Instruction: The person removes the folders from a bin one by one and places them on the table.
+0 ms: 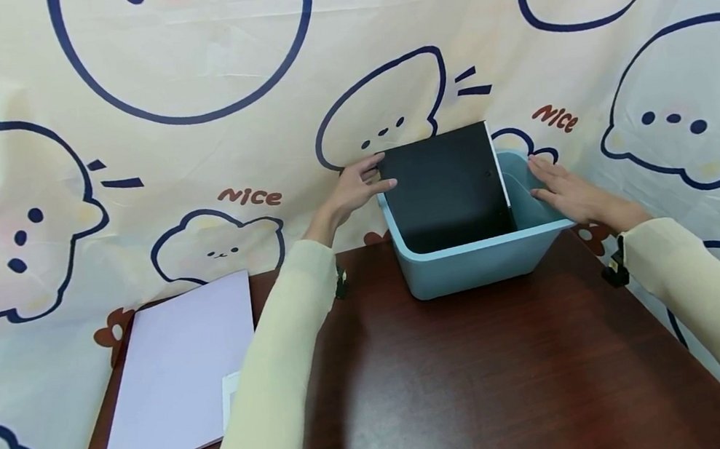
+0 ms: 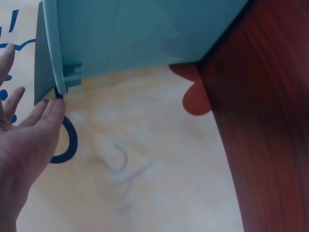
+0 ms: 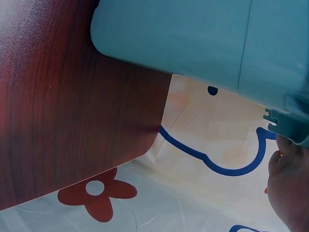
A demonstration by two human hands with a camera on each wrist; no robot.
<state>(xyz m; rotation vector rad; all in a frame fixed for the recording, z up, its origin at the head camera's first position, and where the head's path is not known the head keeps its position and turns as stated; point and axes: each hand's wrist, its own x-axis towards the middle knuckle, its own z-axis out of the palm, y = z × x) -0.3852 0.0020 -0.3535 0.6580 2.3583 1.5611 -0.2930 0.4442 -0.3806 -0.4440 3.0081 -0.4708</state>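
Observation:
A light blue plastic bin point(image 1: 470, 268) stands at the far edge of the table. Inside it, a flat black panel point(image 1: 445, 190) with a pale right edge leans upright and sticks out above the rim. My left hand point(image 1: 356, 190) is at the bin's left side, thumb and fingers spread by the panel's left edge. In the left wrist view, the fingertips of that left hand point(image 2: 31, 128) are right at the bin's rim. My right hand point(image 1: 570, 191) rests with extended fingers on the bin's right rim; the right wrist view shows only part of it.
A stack of pale lilac sheets point(image 1: 185, 374) lies at the table's left, with a small white piece point(image 1: 229, 392) near its right edge. Behind the brown wooden table point(image 1: 482, 380) hangs a cartoon-printed cloth point(image 1: 195, 161), close against the bin.

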